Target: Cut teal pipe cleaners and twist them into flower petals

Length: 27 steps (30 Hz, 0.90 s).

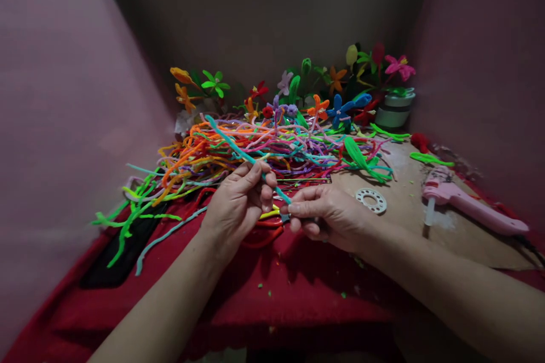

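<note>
A light blue pipe cleaner (230,143) runs slantwise between my hands, its upper end sticking out past my left fingers. My left hand (238,195) pinches it near the middle between thumb and fingers. A short pale yellow tip (264,157) shows at those same fingers; whether it is attached cannot be told. My right hand (326,212) pinches the lower end of the blue pipe cleaner. Below and between the hands lie scissors with red and yellow handles (269,222), partly hidden by my fingers. Behind them spreads a heap of many-coloured pipe cleaners (200,150).
A pink glue gun (472,204) rests on a cardboard sheet (400,181) at right, near a white ring with holes (370,201). Pipe-cleaner flowers (338,110) and a white pot (395,109) stand at the back. A dark flat object (106,266) lies left on the red cloth (315,295).
</note>
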Motion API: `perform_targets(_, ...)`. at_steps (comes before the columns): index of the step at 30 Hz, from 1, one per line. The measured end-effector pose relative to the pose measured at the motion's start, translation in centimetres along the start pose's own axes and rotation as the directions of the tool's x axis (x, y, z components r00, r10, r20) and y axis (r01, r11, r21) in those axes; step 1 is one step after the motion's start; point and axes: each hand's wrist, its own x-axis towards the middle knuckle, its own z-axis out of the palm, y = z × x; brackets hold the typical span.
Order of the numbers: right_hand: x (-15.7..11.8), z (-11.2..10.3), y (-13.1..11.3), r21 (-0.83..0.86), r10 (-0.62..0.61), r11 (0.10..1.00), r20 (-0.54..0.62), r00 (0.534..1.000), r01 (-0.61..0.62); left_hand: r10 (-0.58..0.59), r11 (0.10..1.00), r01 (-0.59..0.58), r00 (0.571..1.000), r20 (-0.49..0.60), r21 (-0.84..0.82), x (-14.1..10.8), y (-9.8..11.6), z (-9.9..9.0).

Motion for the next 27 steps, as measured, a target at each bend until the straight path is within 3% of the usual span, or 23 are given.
perform_targets(8,-0.04,-0.04,0.03,0.059,-0.062,0.996,-0.003,0.998,0.062,0.082,0.997,-0.082,0.996,-0.028,0.001,-0.02,0.37,-0.02)
perform_targets(14,-0.07,0.05,0.07,0.041,-0.073,0.996,-0.014,0.997,0.073,0.079,0.996,-0.081,0.996,-0.052,-0.037,0.08,0.46,0.01)
perform_targets(27,0.10,-0.20,0.31,-0.118,-0.207,0.974,-0.127,0.970,0.192,0.096,0.993,-0.102,0.991,-0.095,-0.062,0.06,0.45,-0.58)
